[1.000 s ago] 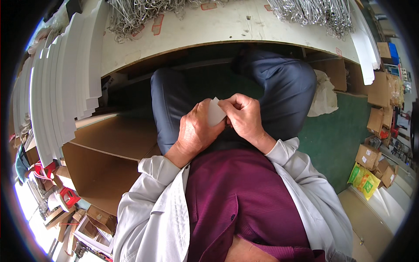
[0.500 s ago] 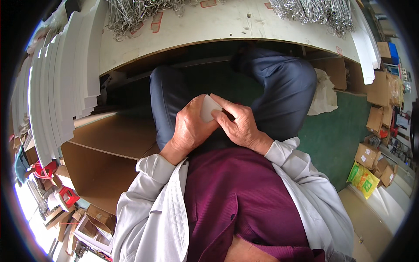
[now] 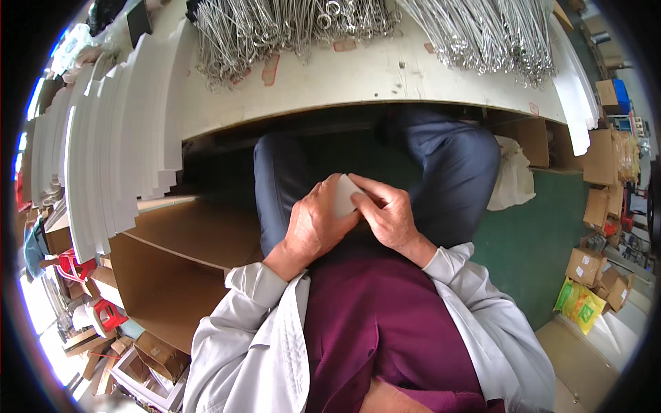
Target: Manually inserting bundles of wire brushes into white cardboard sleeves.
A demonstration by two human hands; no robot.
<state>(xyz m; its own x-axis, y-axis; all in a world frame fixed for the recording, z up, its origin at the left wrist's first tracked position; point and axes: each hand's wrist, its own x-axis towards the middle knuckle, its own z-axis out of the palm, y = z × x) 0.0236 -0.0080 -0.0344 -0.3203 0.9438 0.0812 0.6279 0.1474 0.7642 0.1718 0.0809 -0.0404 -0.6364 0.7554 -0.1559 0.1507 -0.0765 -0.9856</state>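
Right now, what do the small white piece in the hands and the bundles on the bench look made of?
White piece: probably thin card or plastic; flat, matte, partly hidden. Bundles: metal wire, grey and shiny, with ring-shaped ends.

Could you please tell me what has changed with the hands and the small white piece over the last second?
Little has changed. Both hands have kept hold of the small white flat piece over the lap; the left hand has closed further over it, and the right hand now presses its fingers on the piece's right side. The white worktable and metal wire bundles are as before.
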